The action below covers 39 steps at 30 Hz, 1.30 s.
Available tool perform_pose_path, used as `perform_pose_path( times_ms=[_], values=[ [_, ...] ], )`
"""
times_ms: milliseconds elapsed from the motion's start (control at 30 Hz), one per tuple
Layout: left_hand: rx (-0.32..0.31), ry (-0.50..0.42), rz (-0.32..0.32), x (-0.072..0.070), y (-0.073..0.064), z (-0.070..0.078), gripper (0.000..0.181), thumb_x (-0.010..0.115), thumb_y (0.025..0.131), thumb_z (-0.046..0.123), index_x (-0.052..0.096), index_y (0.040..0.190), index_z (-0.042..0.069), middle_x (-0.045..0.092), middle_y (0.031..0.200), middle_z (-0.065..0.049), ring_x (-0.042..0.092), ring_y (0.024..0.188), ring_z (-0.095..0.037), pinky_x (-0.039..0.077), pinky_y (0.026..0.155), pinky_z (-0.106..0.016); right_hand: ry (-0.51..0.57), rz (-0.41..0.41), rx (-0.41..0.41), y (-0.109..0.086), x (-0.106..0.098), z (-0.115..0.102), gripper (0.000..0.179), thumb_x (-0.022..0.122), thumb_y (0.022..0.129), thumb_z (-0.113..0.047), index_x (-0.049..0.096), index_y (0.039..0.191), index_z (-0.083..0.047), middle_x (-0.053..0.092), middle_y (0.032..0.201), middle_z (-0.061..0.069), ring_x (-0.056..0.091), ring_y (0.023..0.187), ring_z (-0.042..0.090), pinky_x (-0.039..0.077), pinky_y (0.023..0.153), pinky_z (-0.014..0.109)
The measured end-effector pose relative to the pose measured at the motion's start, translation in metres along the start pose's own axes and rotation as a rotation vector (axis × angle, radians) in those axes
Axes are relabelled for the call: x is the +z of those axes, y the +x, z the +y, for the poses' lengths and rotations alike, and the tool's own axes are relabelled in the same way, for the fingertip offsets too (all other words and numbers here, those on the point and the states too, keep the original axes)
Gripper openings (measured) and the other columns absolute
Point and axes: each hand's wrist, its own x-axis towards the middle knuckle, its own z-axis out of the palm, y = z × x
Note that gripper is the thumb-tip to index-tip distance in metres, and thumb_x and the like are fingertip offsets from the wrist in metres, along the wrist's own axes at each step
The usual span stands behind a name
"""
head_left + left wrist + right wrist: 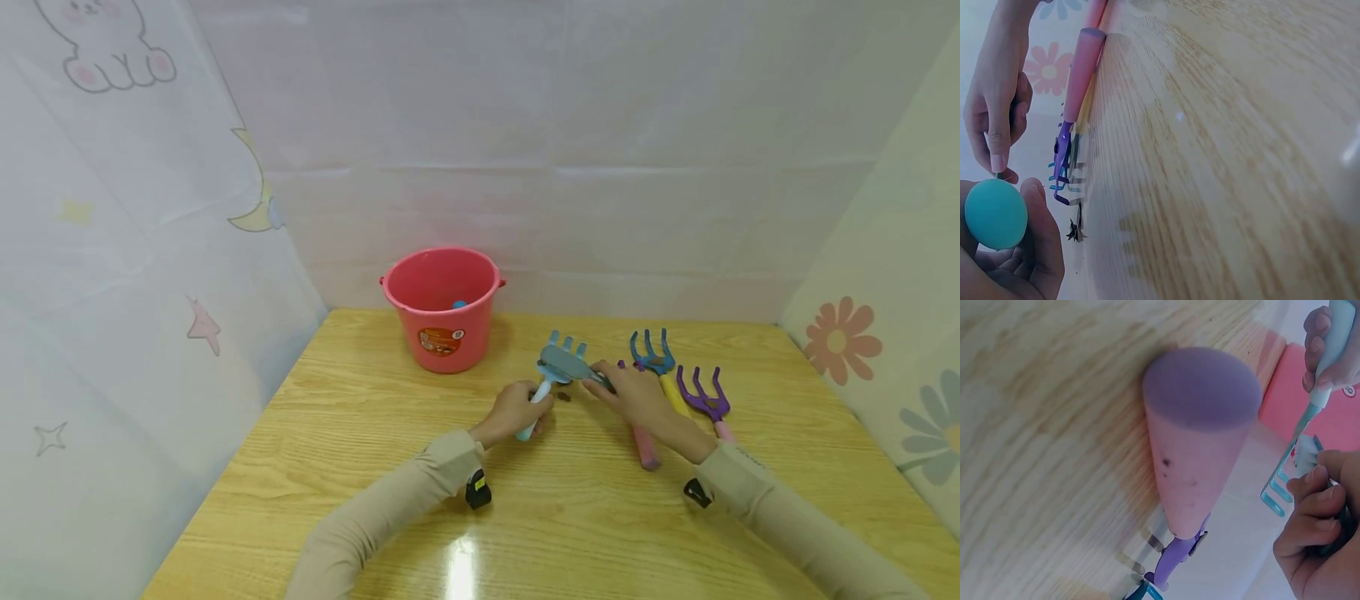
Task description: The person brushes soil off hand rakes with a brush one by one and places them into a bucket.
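You hold the light blue hand rake (549, 383) in your left hand (517, 412), over the middle of the table (300, 433), to the right of the pink bucket (408, 325) and a little nearer to you. Its long axis runs away from you and leans right: the rounded butt of the handle points back toward you, and the tines point to the far side. Your left fingers wrap round the handle, thumb closed against it.

Your right hand (637, 400) grips a brush (566, 363) by its dark handle, fingers curled in round it. The brush lies crosswise to the rake, its head pointing left and slightly away from you, over the base of the tines. The right wrist view shows its white bristles turned to the rake; whether they touch it, you cannot tell.

The rake's handle is smooth and thick, pale blue with a turquoise end; its slim prongs bend at the tips. The brush has a flat, oval, grey-blue back. Small dark crumbs (564, 397) lie on the glossy, streaky wood grain below.

On your right, a tapered pink handle (645, 446) with a purple butt lies under your right hand, beside a blue rake with a yellow handle (663, 371) and a purple rake with a pink handle (707, 403). The bucket is smooth, flared plastic, with something blue (460, 305) inside.
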Motion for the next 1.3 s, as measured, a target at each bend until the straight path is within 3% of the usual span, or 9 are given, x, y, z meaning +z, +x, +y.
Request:
perform_pose_path(
  times_ms=[267,500,767,967,1300],
  values=[
    [0.004,-0.014,0.008,0.0008,-0.0007,-0.0021,0.021,0.057,0.100,0.017,0.062,0.089,0.001,0.065,0.073,-0.019,0.064,0.056,-0.024,0.048,0.045,-0.025,0.006,0.063,0.003,-0.0045,-0.0014,-0.0002,0.033,0.066,0.097,-0.022,0.064,0.117,0.004,0.041,0.049,-0.009,0.032,0.038,0.006,0.026,0.039,0.024],
    [-0.005,-0.016,-0.007,0.0017,-0.0005,-0.0032,0.021,0.057,0.100,0.019,0.062,0.089,0.002,0.065,0.073,-0.018,0.063,0.056,-0.022,0.048,0.045,-0.025,-0.019,0.021,-0.053,-0.0037,0.0032,-0.0022,0.037,0.066,0.096,-0.031,0.067,0.118,-0.001,0.036,0.048,-0.011,0.023,0.038,0.003,0.020,0.038,0.019],
    [-0.019,-0.028,0.010,0.0013,-0.0004,-0.0038,0.019,0.057,0.100,0.018,0.062,0.089,0.003,0.065,0.073,-0.019,0.063,0.055,-0.020,0.049,0.045,-0.025,-0.027,0.085,-0.038,-0.0093,0.0045,0.0033,0.037,0.068,0.095,-0.023,0.066,0.117,0.006,0.033,0.046,-0.010,0.022,0.038,0.004,0.020,0.040,0.021],
    [-0.029,0.000,0.010,0.0015,-0.0006,-0.0063,0.020,0.057,0.100,0.018,0.062,0.089,0.002,0.065,0.070,-0.016,0.060,0.051,-0.016,0.048,0.044,-0.023,0.003,0.076,-0.007,-0.0096,0.0038,0.0071,0.041,0.065,0.098,-0.025,0.063,0.121,0.008,0.035,0.048,-0.009,0.025,0.038,0.005,0.025,0.039,0.022],
    [-0.019,-0.032,0.028,-0.0011,0.0015,-0.0042,0.017,0.058,0.099,0.016,0.061,0.090,0.003,0.066,0.072,-0.018,0.063,0.054,-0.022,0.049,0.045,-0.025,-0.013,0.087,-0.032,-0.0088,0.0033,0.0025,0.041,0.065,0.097,-0.029,0.065,0.120,0.005,0.032,0.048,-0.011,0.020,0.041,0.002,0.022,0.041,0.023]
  ],
)
